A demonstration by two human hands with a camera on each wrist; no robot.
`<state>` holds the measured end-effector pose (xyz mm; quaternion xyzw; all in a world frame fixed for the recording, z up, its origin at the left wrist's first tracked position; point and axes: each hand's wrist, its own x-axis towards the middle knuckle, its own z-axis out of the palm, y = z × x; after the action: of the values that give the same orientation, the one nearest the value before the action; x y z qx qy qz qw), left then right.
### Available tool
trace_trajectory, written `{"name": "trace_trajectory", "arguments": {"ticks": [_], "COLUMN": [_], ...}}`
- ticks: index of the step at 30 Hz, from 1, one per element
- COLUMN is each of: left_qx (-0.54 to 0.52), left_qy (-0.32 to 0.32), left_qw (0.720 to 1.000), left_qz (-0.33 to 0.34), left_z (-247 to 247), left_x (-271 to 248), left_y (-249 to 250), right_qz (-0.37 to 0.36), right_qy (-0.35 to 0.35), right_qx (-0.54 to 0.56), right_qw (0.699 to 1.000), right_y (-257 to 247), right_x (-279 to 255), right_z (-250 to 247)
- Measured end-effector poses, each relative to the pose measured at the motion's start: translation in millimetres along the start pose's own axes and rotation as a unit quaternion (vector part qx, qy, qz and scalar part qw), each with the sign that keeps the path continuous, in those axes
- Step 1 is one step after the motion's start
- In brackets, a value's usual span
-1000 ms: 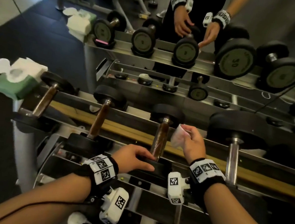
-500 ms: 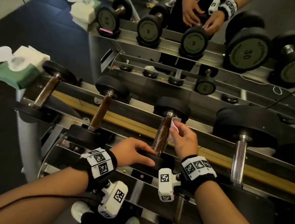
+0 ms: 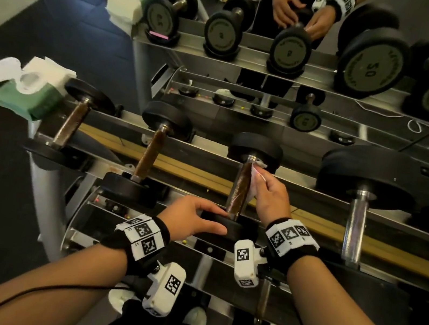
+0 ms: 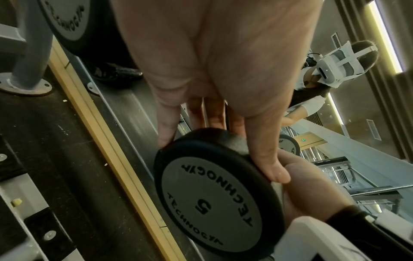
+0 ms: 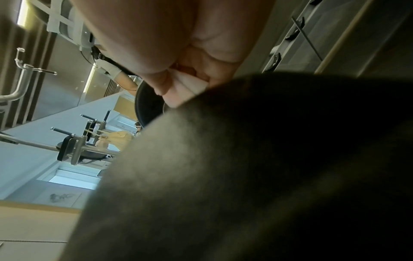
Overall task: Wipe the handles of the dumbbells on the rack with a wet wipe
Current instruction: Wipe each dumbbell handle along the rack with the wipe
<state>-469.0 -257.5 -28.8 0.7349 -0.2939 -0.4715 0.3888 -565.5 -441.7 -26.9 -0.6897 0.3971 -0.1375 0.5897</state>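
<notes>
Several black dumbbells lie across the top tier of the metal rack [image 3: 178, 167]. My left hand [image 3: 192, 219] grips the near black head [image 4: 214, 192] of the third dumbbell, marked 5, thumb on one side and fingers over the rim. My right hand [image 3: 269, 192] pinches a white wet wipe [image 3: 255, 173] and presses it against the right side of that dumbbell's rusty brown handle [image 3: 240, 189], near its far head. In the right wrist view the wipe [image 5: 185, 91] shows under my fingers, and the blurred dark near head fills the lower frame.
A green pack of wet wipes [image 3: 26, 91] with its lid open sits at the rack's left end. Two dumbbells with brown handles [image 3: 149, 155] lie to the left, a large one with a chrome handle [image 3: 355, 222] to the right. A mirror behind reflects the rack.
My right hand has brought the wipe from beside the handle onto it, up near the far head. The left hand has stayed on the near head. The head view has moved closer.
</notes>
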Motion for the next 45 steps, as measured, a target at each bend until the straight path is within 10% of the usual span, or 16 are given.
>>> {"name": "trace_trajectory", "arguments": {"ticks": [25, 45], "left_qx": [0.010, 0.004], "left_qy": [-0.025, -0.018], "left_qw": [1.000, 1.000], "left_qz": [-0.009, -0.006], "left_z": [-6, -3], "left_x": [3, 4], "left_y": [5, -1], "right_qz": [0.025, -0.020], "right_qy": [-0.104, 0.009], "right_qx": [-0.047, -0.076], "right_qw": [0.993, 0.997], "right_y": [5, 9], "right_x": [-16, -10], "right_z": [-18, 6]}}
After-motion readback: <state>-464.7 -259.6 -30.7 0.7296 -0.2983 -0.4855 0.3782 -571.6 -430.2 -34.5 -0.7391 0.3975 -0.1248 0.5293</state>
